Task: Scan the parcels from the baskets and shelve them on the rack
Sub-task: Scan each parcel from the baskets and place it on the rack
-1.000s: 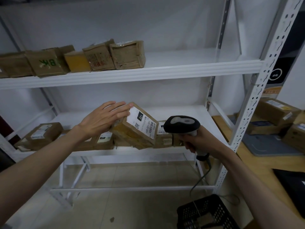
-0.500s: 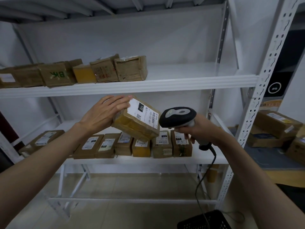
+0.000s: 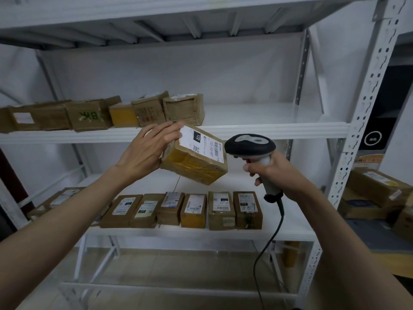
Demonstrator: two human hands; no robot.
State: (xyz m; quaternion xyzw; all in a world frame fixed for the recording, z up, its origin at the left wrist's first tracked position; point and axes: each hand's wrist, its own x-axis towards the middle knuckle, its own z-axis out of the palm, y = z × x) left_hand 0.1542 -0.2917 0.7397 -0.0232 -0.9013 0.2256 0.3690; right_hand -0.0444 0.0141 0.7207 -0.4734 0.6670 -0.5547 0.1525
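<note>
A white wall backs a white metal rack point(image 3: 277, 130) that fills most of the view, its perforated upright running down the 3 o'clock side and a tiled floor showing at 6 o'clock beneath the lowest bar. On the middle shelf, toward 10 o'clock, a row of brown taped cartons point(image 3: 107, 113) stands edge to edge, one marked with green letters. On the shelf below, toward 6 o'clock from centre, a second row of labelled boxes point(image 3: 190, 210) lies side by side, labels up. Outside the rack at 4 o'clock more cartons point(image 3: 375, 193) are piled on a low surface. At the centre, in front of the middle shelf's edge and apart from both rows, the parcel point(image 3: 196, 155) is held tilted in the air, its white label with "122" and a barcode facing up and to the right. The left hand point(image 3: 147, 153) grasps its left end, fingers curled over the top edge. Just to the parcel's 3 o'clock, the right hand point(image 3: 277, 173) is clenched round the grip of the scanner point(image 3: 251, 145), whose dark head points at the label; its cable point(image 3: 268, 242) hangs toward 6 o'clock.
</note>
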